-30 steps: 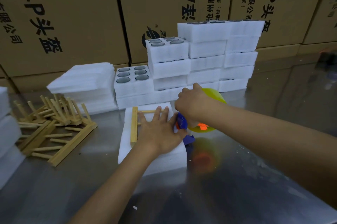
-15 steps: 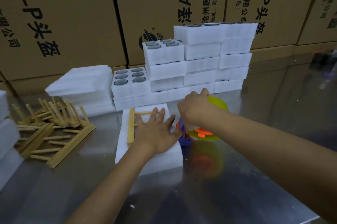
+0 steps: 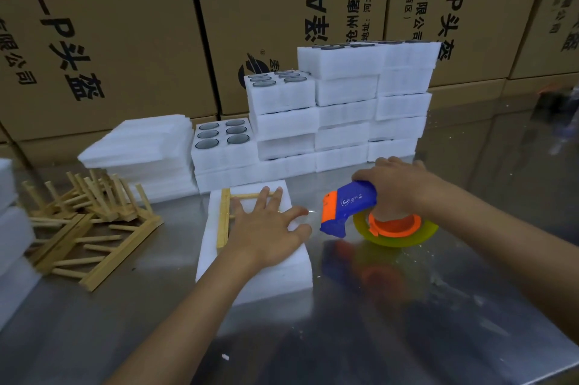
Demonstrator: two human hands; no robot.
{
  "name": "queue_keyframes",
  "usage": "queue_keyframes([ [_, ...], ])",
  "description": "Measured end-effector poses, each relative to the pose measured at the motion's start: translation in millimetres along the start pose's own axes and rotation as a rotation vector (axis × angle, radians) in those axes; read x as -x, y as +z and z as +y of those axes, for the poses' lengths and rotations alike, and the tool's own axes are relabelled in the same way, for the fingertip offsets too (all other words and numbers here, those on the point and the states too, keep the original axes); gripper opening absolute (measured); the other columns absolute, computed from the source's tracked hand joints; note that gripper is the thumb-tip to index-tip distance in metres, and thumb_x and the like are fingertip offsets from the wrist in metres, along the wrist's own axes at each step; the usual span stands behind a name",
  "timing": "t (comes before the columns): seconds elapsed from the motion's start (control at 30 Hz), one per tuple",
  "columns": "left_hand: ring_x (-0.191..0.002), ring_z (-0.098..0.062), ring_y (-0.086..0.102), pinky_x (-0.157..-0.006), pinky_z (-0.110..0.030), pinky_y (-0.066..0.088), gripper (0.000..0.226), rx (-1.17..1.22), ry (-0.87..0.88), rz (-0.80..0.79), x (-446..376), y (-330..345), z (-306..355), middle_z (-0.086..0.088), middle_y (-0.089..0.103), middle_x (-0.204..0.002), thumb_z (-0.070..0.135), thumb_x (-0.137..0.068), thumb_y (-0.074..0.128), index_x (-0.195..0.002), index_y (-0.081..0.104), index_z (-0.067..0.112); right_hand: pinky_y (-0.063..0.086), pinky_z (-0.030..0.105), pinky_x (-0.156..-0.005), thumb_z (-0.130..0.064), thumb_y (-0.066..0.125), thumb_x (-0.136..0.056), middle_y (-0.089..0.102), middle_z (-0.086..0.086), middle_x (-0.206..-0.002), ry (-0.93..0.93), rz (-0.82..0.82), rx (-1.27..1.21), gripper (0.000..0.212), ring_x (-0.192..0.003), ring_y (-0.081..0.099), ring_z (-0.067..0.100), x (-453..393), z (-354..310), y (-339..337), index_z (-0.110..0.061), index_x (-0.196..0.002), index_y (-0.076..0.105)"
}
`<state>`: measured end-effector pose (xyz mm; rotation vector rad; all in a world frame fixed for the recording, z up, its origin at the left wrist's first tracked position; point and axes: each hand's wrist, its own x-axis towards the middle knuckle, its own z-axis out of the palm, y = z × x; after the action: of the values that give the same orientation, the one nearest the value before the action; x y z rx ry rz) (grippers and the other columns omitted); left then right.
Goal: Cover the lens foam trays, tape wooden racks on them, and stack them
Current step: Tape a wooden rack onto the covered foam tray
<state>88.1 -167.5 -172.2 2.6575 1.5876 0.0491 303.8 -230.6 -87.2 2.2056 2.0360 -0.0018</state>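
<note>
A covered white foam tray (image 3: 275, 278) lies flat on the metal table in front of me. A wooden rack (image 3: 224, 216) lies on top of it. My left hand (image 3: 266, 228) presses flat on the rack and foam with fingers spread. My right hand (image 3: 398, 184) grips a blue and orange tape dispenser (image 3: 347, 207) with a yellowish tape roll (image 3: 398, 235), held just right of the tray. A thin strip of clear tape seems to run from the dispenser to the tray edge.
Stacked foam trays with lenses (image 3: 341, 108) stand behind. A pile of foam cover sheets (image 3: 141, 146) sits at back left, loose wooden racks (image 3: 87, 218) at left, more foam (image 3: 12, 228) at the left edge. Cardboard boxes (image 3: 94, 24) wall the back.
My right hand has pulled the tape dispenser to the right, away from the tray's edge. My left hand stays pressed on the rack.
</note>
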Motion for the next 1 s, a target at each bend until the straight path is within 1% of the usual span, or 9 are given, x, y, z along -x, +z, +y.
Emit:
queue_keyframes([
  [0.13,-0.15,-0.016,-0.014,-0.112,-0.066,-0.011,0.055,0.003,0.0,0.004,0,0,0,0.007,-0.002,-0.165,0.068,-0.084,0.013,-0.137,0.026,0.063,0.035,0.046,-0.094,-0.03,0.063,-0.08,0.042,-0.003,-0.108,0.005,-0.038,0.014,0.061,-0.121,0.047,0.026,3,1,-3,-0.04,-0.138,0.046],
  [0.3,-0.15,-0.016,-0.014,-0.112,-0.065,-0.012,0.056,0.003,-0.005,0.005,2,0,2,0.007,-0.001,-0.165,0.068,-0.083,0.013,-0.136,0.028,0.062,0.032,0.041,-0.086,-0.031,0.061,-0.08,0.048,0.001,-0.102,0.046,-0.028,0.102,0.041,-0.113,0.052,0.028,5,-27,-6,-0.028,-0.12,0.056],
  [0.4,-0.15,-0.017,-0.014,-0.112,-0.066,-0.012,0.051,-0.009,-0.003,0.005,2,-2,3,0.006,-0.001,-0.165,0.065,-0.088,0.015,-0.137,0.029,0.061,0.036,0.044,-0.096,-0.033,0.061,-0.083,0.045,0.004,-0.102,0.096,-0.045,0.242,0.038,-0.112,0.049,0.028,5,-51,-14,-0.023,-0.118,0.053],
  [0.5,-0.15,-0.018,-0.014,-0.112,-0.066,-0.011,0.048,-0.017,-0.002,0.0,2,-3,4,0.005,-0.002,-0.165,0.063,-0.092,0.017,-0.138,0.03,0.061,0.034,0.052,-0.102,-0.037,0.062,-0.089,0.049,0.01,-0.12,0.103,-0.087,0.432,0.046,-0.121,0.044,0.032,2,-76,-22,-0.02,-0.129,0.048],
  [0.63,-0.151,-0.018,-0.013,-0.112,-0.067,-0.01,0.048,-0.022,-0.002,-0.003,3,-3,4,0.003,-0.001,-0.165,0.063,-0.093,0.018,-0.137,0.035,0.057,0.029,0.051,-0.112,-0.038,0.052,-0.099,0.045,0.011,-0.141,-0.019,-0.015,0.705,0.043,-0.133,0.038,0.031,-12,-93,-33,-0.021,-0.138,0.048],
  [0.7,-0.151,-0.019,-0.011,-0.112,-0.067,-0.009,0.046,-0.03,0.0,-0.003,4,-4,4,0.003,0.0,-0.165,0.062,-0.093,0.019,-0.134,0.038,0.056,0.023,0.048,-0.118,-0.042,0.052,-0.099,0.039,0.011,-0.149,-0.147,0.053,0.847,0.05,-0.141,0.032,0.029,-20,-95,-39,-0.026,-0.146,0.042],
  [0.77,-0.151,-0.019,-0.01,-0.111,-0.068,-0.008,0.044,-0.034,0.006,0.004,3,-4,5,0.002,0.001,-0.165,0.061,-0.093,0.018,-0.13,0.04,0.054,0.018,0.046,-0.118,-0.043,0.055,-0.098,0.033,0.009,-0.155,-0.282,0.09,0.953,0.057,-0.146,0.025,0.028,-26,-93,-46,-0.032,-0.151,0.035],
  [0.87,-0.151,-0.019,-0.01,-0.111,-0.068,-0.007,0.046,-0.03,0.011,0.009,3,-3,4,0.002,0.001,-0.165,0.061,-0.091,0.016,-0.13,0.039,0.054,0.022,0.046,-0.115,-0.035,0.063,-0.096,0.031,0.009,-0.155,-0.448,0.149,1.04,0.063,-0.146,0.024,0.029,-32,-85,-60,-0.036,-0.151,0.032],
  [1.0,-0.151,-0.019,-0.013,-0.111,-0.067,-0.01,0.052,-0.032,0.005,-0.004,2,-2,3,0.004,-0.002,-0.165,0.065,-0.089,0.012,-0.139,0.028,0.06,0.025,0.047,-0.114,-0.032,0.064,-0.095,0.03,0.011,-0.155,-0.377,0.12,0.973,0.065,-0.145,0.026,0.031,-31,-59,-66,-0.036,-0.15,0.03],
])
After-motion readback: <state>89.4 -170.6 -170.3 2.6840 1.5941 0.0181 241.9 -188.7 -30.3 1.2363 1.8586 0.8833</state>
